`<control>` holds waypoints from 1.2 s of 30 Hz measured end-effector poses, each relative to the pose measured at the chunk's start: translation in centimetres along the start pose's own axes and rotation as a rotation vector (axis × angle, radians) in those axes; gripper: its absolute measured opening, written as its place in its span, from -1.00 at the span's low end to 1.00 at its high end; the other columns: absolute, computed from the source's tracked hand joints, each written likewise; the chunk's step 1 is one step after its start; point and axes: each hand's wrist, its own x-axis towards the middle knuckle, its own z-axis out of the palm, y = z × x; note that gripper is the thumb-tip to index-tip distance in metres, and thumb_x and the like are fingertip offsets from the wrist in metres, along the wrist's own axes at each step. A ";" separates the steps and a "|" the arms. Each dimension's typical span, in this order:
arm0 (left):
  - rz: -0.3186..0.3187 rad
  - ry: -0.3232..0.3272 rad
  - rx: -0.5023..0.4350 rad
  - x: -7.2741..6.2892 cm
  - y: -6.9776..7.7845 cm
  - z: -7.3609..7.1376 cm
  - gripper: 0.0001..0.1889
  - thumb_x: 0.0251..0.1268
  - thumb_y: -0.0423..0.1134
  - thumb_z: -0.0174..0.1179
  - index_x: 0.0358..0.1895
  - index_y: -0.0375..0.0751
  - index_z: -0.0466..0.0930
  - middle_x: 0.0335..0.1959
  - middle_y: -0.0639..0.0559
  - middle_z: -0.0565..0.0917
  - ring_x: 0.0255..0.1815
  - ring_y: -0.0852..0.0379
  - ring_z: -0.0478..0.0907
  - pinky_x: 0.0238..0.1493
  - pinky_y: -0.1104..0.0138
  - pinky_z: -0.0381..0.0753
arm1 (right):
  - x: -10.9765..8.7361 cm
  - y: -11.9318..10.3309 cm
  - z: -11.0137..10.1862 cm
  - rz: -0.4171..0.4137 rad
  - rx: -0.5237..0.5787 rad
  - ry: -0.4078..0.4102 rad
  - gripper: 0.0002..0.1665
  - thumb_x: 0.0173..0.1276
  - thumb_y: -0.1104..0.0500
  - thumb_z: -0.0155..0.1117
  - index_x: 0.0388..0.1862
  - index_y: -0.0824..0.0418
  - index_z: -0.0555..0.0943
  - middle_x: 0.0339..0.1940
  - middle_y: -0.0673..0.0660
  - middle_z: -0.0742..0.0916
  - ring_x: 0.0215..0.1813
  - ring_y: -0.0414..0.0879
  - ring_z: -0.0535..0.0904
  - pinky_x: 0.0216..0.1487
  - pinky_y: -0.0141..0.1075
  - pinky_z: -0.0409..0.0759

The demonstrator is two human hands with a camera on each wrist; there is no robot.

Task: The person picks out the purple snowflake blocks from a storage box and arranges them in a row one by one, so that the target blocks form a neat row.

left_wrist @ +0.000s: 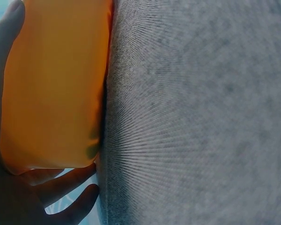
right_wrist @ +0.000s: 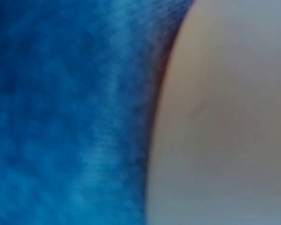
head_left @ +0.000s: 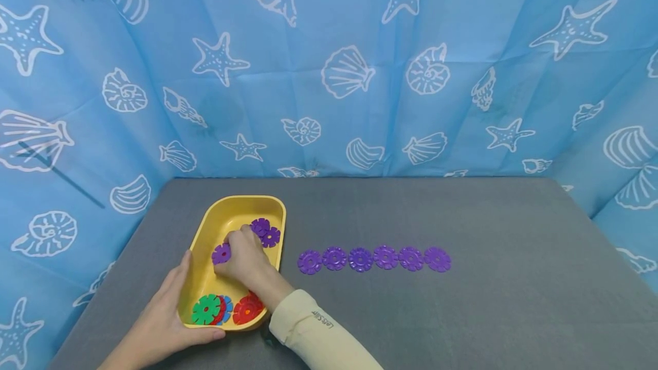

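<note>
Head view — right hand (head_left: pixel 249 258) down inside yellow tray (head_left: pixel 218 221), fingers curled, apparently pinching one purple snowflake disc (head_left: pixel 217 254) by its edge (fingertips partly hidden; right wrist view too blurred to help). Loose purple discs (head_left: pixel 259 225) just beyond, by the right wall; green disc (head_left: pixel 200 309), blue disc (head_left: pixel 228 313) and red discs (head_left: pixel 244 313) at the near end. Left hand (head_left: pixel 165 316) at the near left corner, fingers fairly straight along the outside, thumb apart along the near wall — braced, not clenched. Row of six purple discs (head_left: pixel 354 262) on gray tabletop (head_left: pixel 514 256), right of tray. Best handling, by judgement: take one disc only, by the rim; lift straight up, lest notches catch; press lightly with left hand against sliding.
</note>
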 end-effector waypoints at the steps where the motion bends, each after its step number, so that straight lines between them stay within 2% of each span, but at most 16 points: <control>1: 0.001 0.002 0.002 0.0 0.0 0.0 0.54 -0.17 0.31 0.56 0.67 -0.15 -0.45 0.45 -0.35 0.22 0.19 -0.17 0.46 -0.06 0.05 0.68 | 0.0 0.0 0.0 -0.007 0.006 0.004 -0.63 0.09 0.01 0.67 -0.26 0.14 0.68 -0.29 -0.06 0.51 -0.29 -0.29 0.36 -0.30 -0.53 0.50; 10: 0.000 -0.004 0.005 0.0 -0.1 0.0 0.54 -0.15 0.32 0.55 0.67 -0.16 -0.46 0.45 -0.35 0.22 0.21 -0.18 0.46 -0.04 0.00 0.72 | -0.6 -0.3 -0.2 -0.070 0.039 0.022 -0.47 0.09 0.01 0.66 0.06 0.09 0.74 -0.15 -0.07 0.60 -0.21 -0.34 0.45 -0.17 -0.57 0.60; 15: 0.004 -0.012 0.001 0.0 -0.1 0.0 0.53 -0.13 0.31 0.55 0.67 -0.14 -0.49 0.47 -0.36 0.20 0.22 -0.19 0.46 -0.02 -0.02 0.72 | -1.3 -0.5 -0.7 -0.134 0.020 0.023 -0.43 0.11 0.00 0.65 0.13 0.03 0.73 -0.12 -0.09 0.60 -0.18 -0.37 0.45 -0.14 -0.59 0.59; 19: 0.000 -0.018 0.002 0.0 -0.1 0.0 0.53 -0.12 0.31 0.54 0.67 -0.12 -0.50 0.46 -0.36 0.20 0.20 -0.17 0.46 -0.04 0.02 0.72 | -1.9 -0.3 -1.6 -0.190 0.009 0.002 -0.40 0.15 0.00 0.63 0.19 0.04 0.71 -0.11 -0.09 0.59 -0.18 -0.38 0.42 -0.15 -0.63 0.54; 24: -0.010 -0.029 -0.008 0.0 -0.2 0.0 0.52 -0.11 0.30 0.54 0.67 -0.14 -0.49 0.46 -0.37 0.18 0.22 -0.20 0.44 -0.02 -0.04 0.74 | -2.4 0.1 -2.9 -0.271 0.024 -0.035 -0.38 0.19 0.02 0.59 0.25 0.06 0.68 -0.10 -0.09 0.58 -0.16 -0.39 0.38 -0.24 -0.67 0.47; 28: -0.013 -0.035 -0.011 0.1 -0.2 0.0 0.51 -0.10 0.29 0.54 0.67 -0.14 -0.48 0.46 -0.36 0.18 0.23 -0.19 0.42 -0.09 0.09 0.76 | -2.8 0.5 -3.9 -0.321 0.031 -0.055 -0.38 0.20 0.04 0.58 0.26 0.07 0.67 -0.12 -0.10 0.56 -0.18 -0.39 0.36 -0.32 -0.66 0.44; 36: -0.007 -0.018 -0.002 0.0 -0.2 0.0 0.52 -0.14 0.30 0.55 0.67 -0.11 -0.47 0.45 -0.32 0.21 0.22 -0.16 0.42 -0.16 0.23 0.70 | -3.3 2.1 -5.9 -0.386 0.006 -0.056 -0.38 0.18 0.06 0.57 0.25 0.12 0.68 -0.08 -0.03 0.60 -0.18 -0.35 0.40 -0.28 -0.66 0.43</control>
